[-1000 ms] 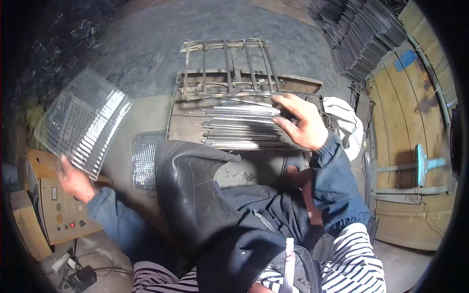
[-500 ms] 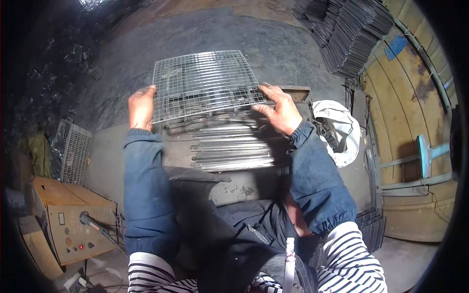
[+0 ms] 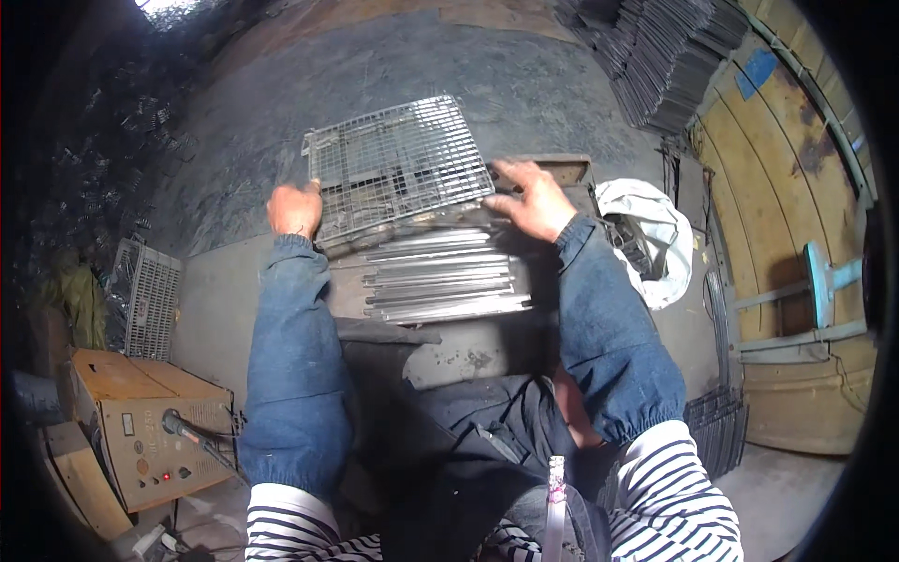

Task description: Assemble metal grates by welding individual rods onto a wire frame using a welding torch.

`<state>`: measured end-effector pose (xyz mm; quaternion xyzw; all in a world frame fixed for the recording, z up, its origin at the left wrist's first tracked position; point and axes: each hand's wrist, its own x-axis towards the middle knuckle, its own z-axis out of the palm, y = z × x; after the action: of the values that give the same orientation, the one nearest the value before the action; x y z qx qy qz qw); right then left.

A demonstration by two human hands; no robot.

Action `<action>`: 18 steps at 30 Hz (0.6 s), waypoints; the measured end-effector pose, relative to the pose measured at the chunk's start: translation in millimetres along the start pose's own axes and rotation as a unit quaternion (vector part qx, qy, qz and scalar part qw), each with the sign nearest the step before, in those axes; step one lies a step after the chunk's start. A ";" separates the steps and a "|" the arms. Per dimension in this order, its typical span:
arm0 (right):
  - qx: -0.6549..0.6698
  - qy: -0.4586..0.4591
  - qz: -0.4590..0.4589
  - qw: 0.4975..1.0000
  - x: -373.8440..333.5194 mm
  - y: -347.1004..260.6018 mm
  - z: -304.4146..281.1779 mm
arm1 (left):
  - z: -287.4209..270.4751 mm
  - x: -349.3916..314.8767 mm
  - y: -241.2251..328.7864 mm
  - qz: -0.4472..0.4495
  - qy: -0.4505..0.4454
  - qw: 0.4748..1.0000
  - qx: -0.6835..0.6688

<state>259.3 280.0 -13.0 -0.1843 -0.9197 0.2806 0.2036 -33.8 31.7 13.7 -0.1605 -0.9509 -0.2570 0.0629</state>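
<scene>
Between my two hands is a rectangular wire mesh panel (image 3: 398, 169), tilted, with light glinting on its upper right part. My left hand (image 3: 295, 208) grips its left edge, fingers closed round the wire. At the opposite edge, near the lower right corner, my right hand (image 3: 536, 199) pinches the panel between thumb and fingers. Directly below the panel, several bright metal rods (image 3: 445, 276) lie side by side on a low bench. What lies beneath the mesh shows only partly through its squares.
A white sack (image 3: 670, 248) with dark contents stands right of the bench. At left are a plastic crate (image 3: 150, 298) and an orange-topped machine (image 3: 154, 421) with a cable and red light. Dark wire panels (image 3: 655, 61) are stacked far right, beside a tan metal wall (image 3: 777, 178).
The mesh panel has turned slightly, its left side lower and its right side shifted a little left. My left hand has moved right and down with it; my right hand has barely moved.
</scene>
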 end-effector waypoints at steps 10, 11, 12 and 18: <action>-0.080 -0.174 0.120 0.974 -110.8 67.3 -71.2 | 43.1 -133.6 102.1 0.473 -0.035 0.880 -0.017; -0.089 -0.180 0.093 0.975 -113.0 68.7 -68.6 | 54.6 -134.2 96.3 0.463 -0.014 0.886 0.014; -0.088 -0.177 0.098 0.975 -116.7 70.2 -71.6 | 62.0 -138.1 98.2 0.457 0.003 0.889 0.039; 0.011 -0.033 0.135 0.990 -131.4 18.0 -119.2 | 73.7 -139.6 92.7 0.425 0.023 0.904 0.051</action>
<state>431.9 286.9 31.3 -0.2951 -0.8895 0.3217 0.1351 126.1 106.9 -34.5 -0.5398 -0.8027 -0.1605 0.1964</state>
